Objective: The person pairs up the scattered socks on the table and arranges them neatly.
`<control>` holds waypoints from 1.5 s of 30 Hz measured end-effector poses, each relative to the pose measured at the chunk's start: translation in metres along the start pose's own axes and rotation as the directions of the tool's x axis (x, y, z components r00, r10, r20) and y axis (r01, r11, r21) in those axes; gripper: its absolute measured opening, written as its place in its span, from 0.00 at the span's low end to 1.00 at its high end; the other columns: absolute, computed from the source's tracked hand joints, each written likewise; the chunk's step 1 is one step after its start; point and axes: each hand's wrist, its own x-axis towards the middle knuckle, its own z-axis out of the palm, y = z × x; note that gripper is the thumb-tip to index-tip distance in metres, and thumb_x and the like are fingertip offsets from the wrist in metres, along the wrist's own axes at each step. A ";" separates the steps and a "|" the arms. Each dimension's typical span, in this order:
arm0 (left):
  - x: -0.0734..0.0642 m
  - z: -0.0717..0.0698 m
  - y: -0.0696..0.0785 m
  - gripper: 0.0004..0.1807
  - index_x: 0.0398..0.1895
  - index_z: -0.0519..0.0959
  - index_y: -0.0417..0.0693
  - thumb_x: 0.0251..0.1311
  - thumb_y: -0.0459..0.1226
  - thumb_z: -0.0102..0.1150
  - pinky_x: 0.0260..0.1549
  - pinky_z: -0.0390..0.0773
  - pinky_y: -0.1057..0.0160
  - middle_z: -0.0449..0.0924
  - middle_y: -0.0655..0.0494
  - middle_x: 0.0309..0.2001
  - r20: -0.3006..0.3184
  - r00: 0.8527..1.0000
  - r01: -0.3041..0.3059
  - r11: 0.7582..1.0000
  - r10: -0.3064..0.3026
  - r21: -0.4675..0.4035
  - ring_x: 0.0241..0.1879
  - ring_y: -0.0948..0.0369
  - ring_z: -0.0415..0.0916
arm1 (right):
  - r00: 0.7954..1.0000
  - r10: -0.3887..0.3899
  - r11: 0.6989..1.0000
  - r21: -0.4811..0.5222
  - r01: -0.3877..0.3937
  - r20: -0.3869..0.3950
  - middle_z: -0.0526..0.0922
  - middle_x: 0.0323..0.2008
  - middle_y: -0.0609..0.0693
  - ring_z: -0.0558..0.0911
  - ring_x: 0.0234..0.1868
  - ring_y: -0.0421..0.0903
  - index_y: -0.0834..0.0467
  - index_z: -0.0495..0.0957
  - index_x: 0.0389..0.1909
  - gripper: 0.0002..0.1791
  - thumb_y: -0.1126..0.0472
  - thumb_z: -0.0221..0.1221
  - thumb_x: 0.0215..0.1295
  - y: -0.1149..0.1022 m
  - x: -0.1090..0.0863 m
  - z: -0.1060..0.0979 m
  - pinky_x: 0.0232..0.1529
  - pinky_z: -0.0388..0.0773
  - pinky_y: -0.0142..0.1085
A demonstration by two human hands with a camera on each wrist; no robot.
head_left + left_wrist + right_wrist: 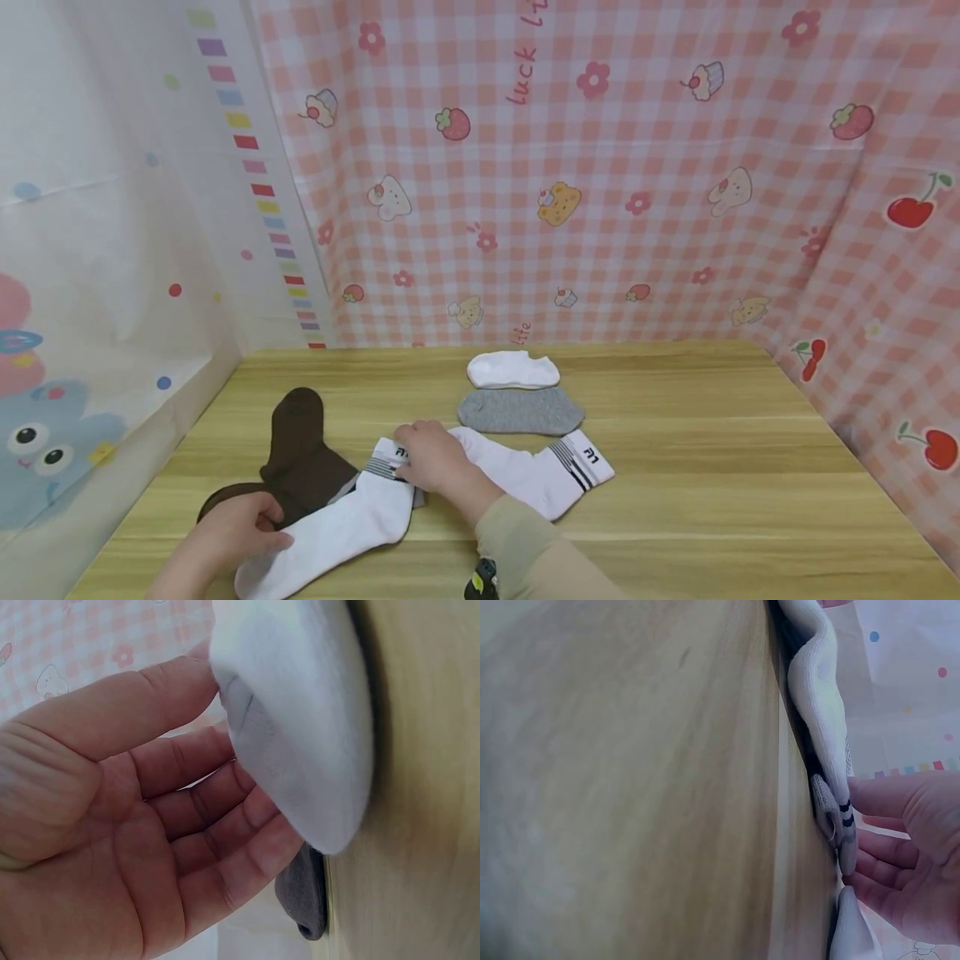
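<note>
A white crew sock (337, 529) with dark stripes at its cuff lies slantwise over dark brown socks (300, 467). My left hand (232, 533) holds it at the toe end; in the left wrist view the thumb and curled fingers (217, 817) meet the white toe (307, 727). At the striped cuff my right hand (435, 457) grips the same sock, thumb and fingertips on the cuff edge in the right wrist view. Some grey fabric (418, 497) peeks out beneath the cuff. Right of that hand lies a matching white striped sock (525, 479), partly hidden by the hand and forearm.
Behind the matching sock lie a grey ankle sock (521, 412) and, farther back, a white ankle sock (510, 370). All rest on a wood-grain table (712, 500). A pink checked cloth (525, 250) hangs at the back, with printed cloths at both sides.
</note>
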 end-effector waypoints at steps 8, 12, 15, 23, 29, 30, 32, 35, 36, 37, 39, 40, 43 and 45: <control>0.003 0.002 0.000 0.16 0.30 0.77 0.44 0.47 0.40 0.77 0.32 0.74 0.58 0.75 0.59 0.26 0.014 1.000 0.009 1.000 -0.010 0.010 0.29 0.60 0.71 | 1.000 0.015 0.999 -0.036 -0.015 -0.013 0.81 0.45 0.51 0.78 0.48 0.49 0.54 0.80 0.53 0.23 0.51 0.70 0.59 0.000 0.003 0.005 0.44 0.77 0.37; 0.004 0.003 0.002 0.17 0.29 0.76 0.44 0.47 0.39 0.77 0.31 0.73 0.58 0.73 0.59 0.26 0.024 1.000 0.013 1.000 -0.014 0.020 0.28 0.60 0.69 | 1.000 0.017 0.999 -0.045 -0.017 -0.020 0.80 0.42 0.52 0.78 0.46 0.49 0.54 0.81 0.51 0.21 0.51 0.71 0.58 -0.001 0.002 0.004 0.42 0.77 0.37; 0.004 0.003 0.005 0.17 0.28 0.75 0.45 0.47 0.39 0.77 0.29 0.72 0.59 0.72 0.58 0.25 0.031 0.999 0.023 1.000 -0.024 0.019 0.27 0.60 0.68 | 0.999 0.026 0.999 -0.039 -0.027 -0.023 0.80 0.41 0.51 0.77 0.45 0.48 0.54 0.81 0.49 0.20 0.51 0.71 0.58 -0.002 0.001 0.003 0.40 0.76 0.36; 0.006 0.005 0.006 0.18 0.28 0.72 0.46 0.47 0.38 0.77 0.29 0.70 0.59 0.70 0.57 0.24 0.038 0.999 0.031 0.999 -0.032 0.017 0.27 0.59 0.67 | 0.999 0.029 0.999 -0.040 -0.030 -0.027 0.79 0.38 0.51 0.77 0.42 0.48 0.55 0.81 0.46 0.19 0.51 0.71 0.57 -0.002 0.001 0.001 0.39 0.75 0.35; 0.008 0.006 0.006 0.18 0.28 0.72 0.45 0.47 0.37 0.77 0.28 0.69 0.59 0.69 0.57 0.24 0.051 0.998 0.035 0.999 -0.035 0.008 0.26 0.59 0.67 | 0.999 0.018 0.999 -0.050 -0.020 -0.031 0.79 0.38 0.51 0.77 0.42 0.48 0.55 0.81 0.45 0.19 0.51 0.71 0.57 -0.002 0.002 0.000 0.40 0.75 0.36; 0.008 0.006 0.006 0.18 0.28 0.72 0.46 0.47 0.37 0.77 0.28 0.69 0.59 0.69 0.57 0.24 0.050 0.998 0.036 0.999 -0.036 0.006 0.26 0.59 0.67 | 0.999 0.016 0.998 -0.055 -0.018 -0.031 0.79 0.38 0.51 0.78 0.42 0.48 0.56 0.81 0.45 0.19 0.51 0.71 0.57 -0.003 0.002 0.000 0.41 0.75 0.36; 0.008 0.006 0.006 0.18 0.28 0.72 0.46 0.47 0.37 0.77 0.28 0.69 0.59 0.69 0.57 0.24 0.050 0.998 0.033 0.999 -0.033 0.006 0.26 0.59 0.67 | 1.000 0.011 0.998 -0.070 -0.013 -0.029 0.80 0.38 0.51 0.78 0.43 0.49 0.56 0.81 0.45 0.19 0.51 0.71 0.58 -0.003 0.003 0.000 0.43 0.76 0.36; 0.008 0.005 0.007 0.18 0.28 0.72 0.46 0.47 0.37 0.77 0.28 0.69 0.59 0.69 0.57 0.24 0.052 0.998 0.031 0.999 -0.032 0.011 0.26 0.59 0.67 | 1.000 0.006 0.996 -0.087 -0.009 -0.028 0.80 0.38 0.51 0.79 0.42 0.49 0.56 0.81 0.44 0.18 0.51 0.71 0.58 -0.004 0.004 0.000 0.44 0.76 0.36; 0.008 0.005 0.007 0.18 0.28 0.72 0.46 0.47 0.37 0.77 0.28 0.69 0.59 0.69 0.57 0.24 0.053 0.998 0.030 0.999 -0.031 0.013 0.26 0.59 0.67 | 1.000 0.006 0.996 -0.091 -0.008 -0.028 0.81 0.38 0.51 0.79 0.42 0.49 0.56 0.81 0.44 0.18 0.51 0.71 0.58 -0.004 0.004 0.000 0.44 0.76 0.36; 0.008 0.005 0.007 0.18 0.28 0.72 0.46 0.47 0.37 0.77 0.28 0.70 0.59 0.69 0.57 0.24 0.056 0.998 0.031 0.999 -0.032 0.017 0.27 0.59 0.67 | 1.000 0.007 0.996 -0.090 -0.010 -0.029 0.81 0.37 0.51 0.79 0.42 0.49 0.56 0.81 0.44 0.18 0.51 0.71 0.57 -0.005 0.004 0.000 0.43 0.76 0.36; 0.008 0.004 0.007 0.17 0.28 0.73 0.45 0.48 0.38 0.77 0.29 0.70 0.59 0.69 0.57 0.25 0.063 0.998 0.030 0.999 -0.032 0.025 0.27 0.59 0.67 | 0.999 0.014 0.996 -0.086 -0.017 -0.032 0.80 0.36 0.51 0.79 0.41 0.49 0.56 0.81 0.42 0.18 0.51 0.72 0.57 -0.005 0.004 0.000 0.41 0.76 0.37; 0.008 0.004 0.007 0.17 0.28 0.73 0.45 0.48 0.38 0.77 0.29 0.71 0.59 0.70 0.57 0.25 0.065 0.997 0.030 0.999 -0.031 0.028 0.27 0.59 0.67 | 0.999 0.019 0.997 -0.078 -0.021 -0.032 0.80 0.35 0.51 0.79 0.40 0.49 0.56 0.81 0.42 0.18 0.51 0.72 0.56 -0.005 0.004 0.000 0.40 0.76 0.37; 0.008 0.005 0.006 0.17 0.28 0.73 0.45 0.48 0.38 0.77 0.29 0.71 0.58 0.71 0.57 0.25 0.066 0.998 0.022 0.999 -0.024 0.036 0.28 0.59 0.68 | 0.999 0.034 0.997 -0.062 -0.037 -0.034 0.79 0.33 0.50 0.78 0.38 0.48 0.56 0.81 0.41 0.18 0.50 0.72 0.56 -0.004 0.003 0.000 0.37 0.75 0.37; 0.008 0.005 0.006 0.18 0.27 0.73 0.46 0.47 0.38 0.77 0.29 0.71 0.58 0.71 0.58 0.25 0.058 0.998 0.017 0.999 -0.019 0.036 0.28 0.59 0.68 | 0.998 0.042 0.998 -0.046 -0.043 -0.036 0.77 0.33 0.50 0.77 0.37 0.48 0.56 0.81 0.41 0.18 0.50 0.73 0.55 -0.004 0.003 0.000 0.35 0.75 0.37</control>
